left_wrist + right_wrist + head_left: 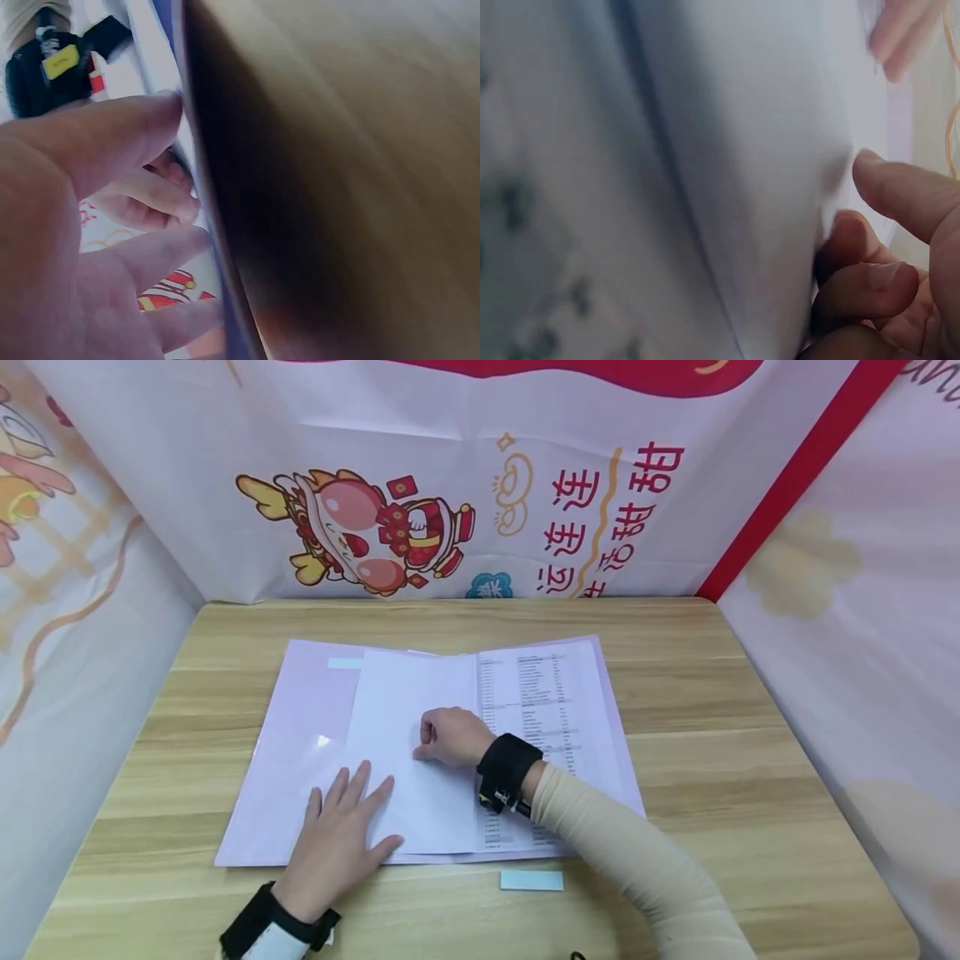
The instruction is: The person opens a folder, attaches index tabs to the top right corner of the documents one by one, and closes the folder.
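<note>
A pale lilac folder (pixel 296 727) lies spread open on the wooden table. A blank white sheet (pixel 420 681) covers part of its left half, and a printed page (pixel 536 702) with rows of small text lies on the right. My left hand (pixel 336 847) rests with spread fingers on the folder's lower left and the sheet's edge. Fingers curled, my right hand (pixel 456 737) touches the middle of the white sheet. In the right wrist view its thumb (pixel 900 187) meets the paper, with no paper visible between thumb and curled fingers.
A light blue strip (pixel 531 881) lies on the table (pixel 720 793) below the folder. Another pale blue strip (pixel 345 663) shows at the folder's upper left. Printed cloth (pixel 420 452) hangs behind the table and on both sides.
</note>
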Demonstrator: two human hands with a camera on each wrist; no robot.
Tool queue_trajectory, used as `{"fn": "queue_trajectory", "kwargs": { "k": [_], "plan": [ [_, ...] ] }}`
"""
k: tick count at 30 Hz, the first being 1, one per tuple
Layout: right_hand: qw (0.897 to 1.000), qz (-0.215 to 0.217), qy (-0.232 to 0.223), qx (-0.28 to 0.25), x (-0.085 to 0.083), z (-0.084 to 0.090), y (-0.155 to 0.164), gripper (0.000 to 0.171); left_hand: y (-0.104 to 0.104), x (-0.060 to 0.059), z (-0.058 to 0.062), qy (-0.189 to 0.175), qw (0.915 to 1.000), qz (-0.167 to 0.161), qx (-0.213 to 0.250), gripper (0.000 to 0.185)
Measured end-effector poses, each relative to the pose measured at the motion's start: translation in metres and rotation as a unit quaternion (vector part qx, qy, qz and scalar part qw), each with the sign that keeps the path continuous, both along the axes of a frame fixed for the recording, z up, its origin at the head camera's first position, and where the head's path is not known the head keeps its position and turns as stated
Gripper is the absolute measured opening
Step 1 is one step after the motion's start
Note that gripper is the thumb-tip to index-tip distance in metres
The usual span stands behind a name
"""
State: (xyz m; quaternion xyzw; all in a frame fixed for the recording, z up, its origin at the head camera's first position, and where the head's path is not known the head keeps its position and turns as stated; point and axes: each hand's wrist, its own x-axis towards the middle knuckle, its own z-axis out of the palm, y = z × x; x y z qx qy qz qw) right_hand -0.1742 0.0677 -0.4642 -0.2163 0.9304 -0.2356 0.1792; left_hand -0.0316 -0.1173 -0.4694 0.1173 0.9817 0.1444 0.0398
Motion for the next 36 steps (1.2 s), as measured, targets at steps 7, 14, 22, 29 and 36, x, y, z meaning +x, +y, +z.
{"fn": "queue_trajectory", "kwargs": {
  "k": [7,14,22,29,36],
  "plan": [
    [1.0,0.025,-0.016,0.006,-0.002,0.002,-0.001,0.019,-0.005,-0.003,-0.009,-0.012,0.9998,-0.008,0.01,0.074],
    [1.0,0.008,-0.023,0.008,-0.006,0.005,0.005,0.019,-0.006,-0.006,-0.01,-0.011,0.9993,-0.009,0.034,0.074],
    [0.998,-0.011,0.012,0.058,-0.011,0.005,0.01,0.025,-0.006,-0.007,-0.01,-0.021,0.9994,-0.011,0.025,0.076],
    [0.997,0.021,0.024,0.065,-0.016,-0.003,0.008,0.024,-0.007,-0.008,-0.011,-0.014,0.9997,-0.012,0.016,0.077],
    [0.998,0.031,0.017,0.055,-0.017,-0.004,0.007,0.023,-0.008,-0.008,-0.011,-0.007,0.9997,-0.012,0.018,0.077]
  ]
}}
